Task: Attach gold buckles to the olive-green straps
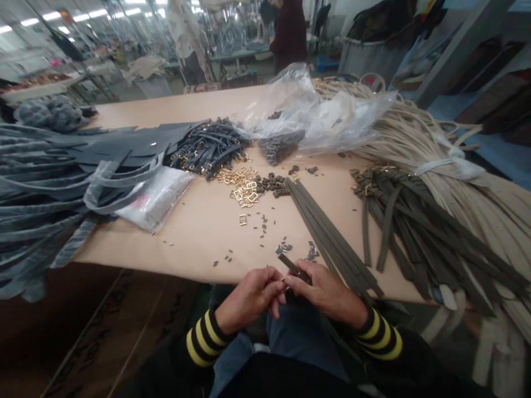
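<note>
1. A short olive strap (293,267) is held just above the near edge of the counter (186,243).
2. Its near end is pinched by the closed fingers (299,282) of the right hand (327,293).
3. The left hand (249,298) is curled in beside it, touching the right hand; whether the strap is gripped by it cannot be told.
4. Long olive straps (332,237) are laid just beyond, with small dark loops (269,185) and gold buckles (243,190) scattered past them.
5. A heap of cream straps (435,143) and a clear plastic bag (307,110) are seen farther off, and a standing person (288,33) is seen in the background.
</note>
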`<control>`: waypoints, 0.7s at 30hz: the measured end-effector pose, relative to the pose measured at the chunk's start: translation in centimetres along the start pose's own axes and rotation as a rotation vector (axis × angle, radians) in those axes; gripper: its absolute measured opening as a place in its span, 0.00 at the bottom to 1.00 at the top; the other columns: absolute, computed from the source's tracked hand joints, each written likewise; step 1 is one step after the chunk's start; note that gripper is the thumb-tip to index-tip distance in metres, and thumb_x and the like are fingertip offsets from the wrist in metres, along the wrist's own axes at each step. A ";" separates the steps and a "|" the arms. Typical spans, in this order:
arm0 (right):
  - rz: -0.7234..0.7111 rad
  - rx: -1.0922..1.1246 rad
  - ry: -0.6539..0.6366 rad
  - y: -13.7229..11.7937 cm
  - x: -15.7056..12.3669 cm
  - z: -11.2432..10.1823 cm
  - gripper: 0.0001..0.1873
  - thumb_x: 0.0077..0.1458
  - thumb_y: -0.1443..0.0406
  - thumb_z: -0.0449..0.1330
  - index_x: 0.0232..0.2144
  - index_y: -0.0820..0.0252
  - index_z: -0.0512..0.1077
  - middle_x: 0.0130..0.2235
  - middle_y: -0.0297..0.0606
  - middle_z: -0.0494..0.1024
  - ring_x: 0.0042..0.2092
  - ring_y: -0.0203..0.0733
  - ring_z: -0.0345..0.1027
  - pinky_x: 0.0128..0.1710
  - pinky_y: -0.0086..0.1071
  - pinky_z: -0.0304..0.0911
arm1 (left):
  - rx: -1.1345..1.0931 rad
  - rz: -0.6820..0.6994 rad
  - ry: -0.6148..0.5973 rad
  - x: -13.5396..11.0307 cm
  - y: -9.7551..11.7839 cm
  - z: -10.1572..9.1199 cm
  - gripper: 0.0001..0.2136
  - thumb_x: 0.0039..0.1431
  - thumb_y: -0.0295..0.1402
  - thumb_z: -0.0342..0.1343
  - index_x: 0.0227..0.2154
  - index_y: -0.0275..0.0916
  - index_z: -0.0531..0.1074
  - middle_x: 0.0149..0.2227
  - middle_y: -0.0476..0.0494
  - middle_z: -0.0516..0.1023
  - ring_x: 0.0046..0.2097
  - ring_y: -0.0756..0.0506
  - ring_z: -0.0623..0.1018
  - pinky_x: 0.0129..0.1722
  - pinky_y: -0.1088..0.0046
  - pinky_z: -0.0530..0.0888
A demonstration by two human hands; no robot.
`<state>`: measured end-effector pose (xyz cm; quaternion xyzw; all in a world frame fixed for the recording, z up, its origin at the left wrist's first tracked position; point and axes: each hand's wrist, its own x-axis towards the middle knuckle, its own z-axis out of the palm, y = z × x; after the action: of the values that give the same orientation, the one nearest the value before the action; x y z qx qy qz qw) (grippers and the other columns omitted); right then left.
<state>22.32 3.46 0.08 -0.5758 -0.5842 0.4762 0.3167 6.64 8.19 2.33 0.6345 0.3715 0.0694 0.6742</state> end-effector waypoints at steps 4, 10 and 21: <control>0.007 0.053 -0.196 0.4 -1.3 1.4 0.15 0.53 0.57 0.49 0.24 0.64 0.64 0.21 0.31 0.65 0.25 0.32 0.58 0.25 0.25 0.53 | -0.246 -0.029 0.033 -1.9 -2.6 2.6 0.09 0.52 0.37 0.49 0.27 0.35 0.60 0.21 0.52 0.68 0.17 0.57 0.68 0.16 0.82 0.64; 0.085 0.123 -0.229 1.0 -2.8 3.0 0.19 0.53 0.56 0.49 0.18 0.64 0.62 0.18 0.30 0.63 0.20 0.29 0.53 0.22 0.24 0.50 | -0.513 -0.109 0.070 -3.4 -4.9 3.5 0.13 0.50 0.41 0.50 0.26 0.35 0.59 0.22 0.49 0.71 0.18 0.54 0.72 0.17 0.81 0.67; 0.200 0.085 -0.176 0.8 -3.7 4.4 0.16 0.51 0.59 0.50 0.18 0.62 0.60 0.17 0.28 0.62 0.18 0.28 0.50 0.20 0.24 0.48 | -0.635 -0.117 0.266 -5.4 -6.4 5.1 0.13 0.43 0.36 0.58 0.27 0.32 0.64 0.23 0.48 0.72 0.21 0.55 0.71 0.21 0.80 0.67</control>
<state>19.08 -1.13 -1.52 -0.5730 -0.5288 0.5785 0.2394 3.34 -0.12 -1.67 0.3563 0.4517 0.2248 0.7864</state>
